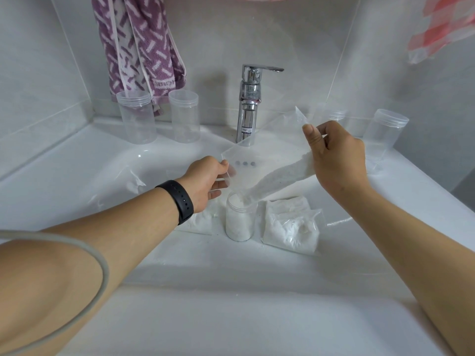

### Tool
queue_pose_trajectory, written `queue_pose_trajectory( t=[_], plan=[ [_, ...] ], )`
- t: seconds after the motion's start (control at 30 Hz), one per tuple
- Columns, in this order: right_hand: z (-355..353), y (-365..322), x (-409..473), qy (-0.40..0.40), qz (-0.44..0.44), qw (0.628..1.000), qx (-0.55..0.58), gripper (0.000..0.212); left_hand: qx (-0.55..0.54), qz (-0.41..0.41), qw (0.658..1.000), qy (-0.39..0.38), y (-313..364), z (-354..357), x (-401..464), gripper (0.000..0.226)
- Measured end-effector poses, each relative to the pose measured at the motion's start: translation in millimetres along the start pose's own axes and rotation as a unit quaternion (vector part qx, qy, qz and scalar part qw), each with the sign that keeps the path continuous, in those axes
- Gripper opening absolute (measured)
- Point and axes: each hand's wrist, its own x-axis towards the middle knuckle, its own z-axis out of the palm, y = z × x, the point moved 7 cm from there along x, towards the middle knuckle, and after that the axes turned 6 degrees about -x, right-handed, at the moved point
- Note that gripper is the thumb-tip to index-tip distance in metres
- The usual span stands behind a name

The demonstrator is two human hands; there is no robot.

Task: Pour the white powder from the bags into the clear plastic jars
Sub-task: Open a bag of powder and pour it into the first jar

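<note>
We have the bag (272,160) tilted over the jar (240,219), its long axis running down from the right hand (336,158) at the high end to the open corner at the low end, which sits right at the jar mouth. The powder (280,176) lies in a band along the lower fold of the bag and slides toward that corner; the jar below it looks nearly full, with white almost up to the rim. Our right hand pinches the raised end of the bag between thumb and curled fingers, above and to the right of the jar. Our left hand (205,179) grips the near-left edge of the bag by its mouth, fingers curled round the film, just up and left of the jar and the nearer of the two to it. The jar stands on the table at the near edge of the sink, untouched by either hand. We judge the next move turns on keeping the low corner over the mouth while the right hand lifts or levels off, since a fuller jar may spill. Just right of the jar lies a spare bag (291,229) with powder; another bag lies flat under the left wrist. Beyond the left hand stand two empty jars (159,116) by the wall, and past the right hand another one (383,140).
</note>
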Motion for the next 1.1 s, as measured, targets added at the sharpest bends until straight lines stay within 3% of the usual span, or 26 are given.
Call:
queue_pose_trajectory(
  t=[0.23, 0.4, 1.1],
  plan=[
    [-0.8, 3.0, -1.0, -0.003, 0.005, 1.0, -0.008, 0.045, 0.001, 0.001, 1.0, 0.0, -0.1, 1.2, 0.4, 0.03],
    [-1.8, 0.8, 0.4, -0.006, 0.005, 0.996, -0.089, 0.054, -0.008, -0.001, 1.0, 0.002, -0.9, 0.8, -1.5, 0.028],
    [-4.0, -3.3, 0.6, 0.002, -0.007, 0.985, -0.172, 0.047, -0.009, -0.003, 1.0, 0.002, -0.4, -0.1, -2.2, 0.028]
  ],
)
